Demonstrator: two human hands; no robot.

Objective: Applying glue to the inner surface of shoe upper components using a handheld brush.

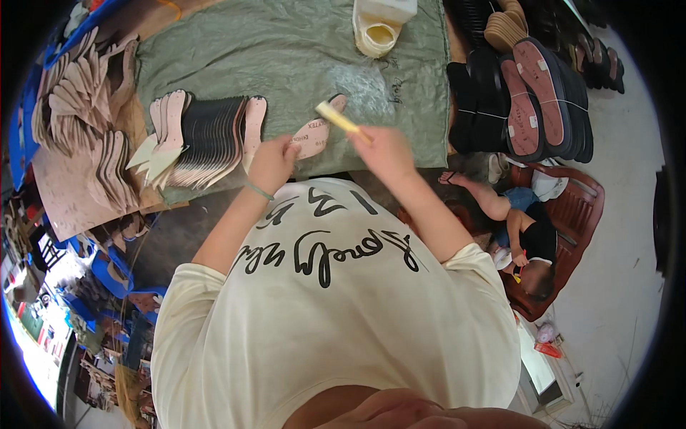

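My left hand [272,161] pinches the near end of a pale pink insole [311,139] with printing on it, at the front edge of the covered table. In my right hand [386,151] is a glue brush [336,116], its pale yellow end over the far part of that insole. Whether the brush touches the insole I cannot tell. Left of my hands lies a long overlapping row of black-edged insoles [214,132], with pink insoles [168,118] at its left end and a single pink insole [254,123] at its right end.
A cut-open white plastic jug [377,36] with yellowish residue stands at the far side of the green sheet [286,50]. Clear plastic film [361,87] lies nearer. Loose insoles [82,100] pile up at left. Tied insole bundles [547,89] stand right, beyond a person [532,232] on a brown chair [582,207].
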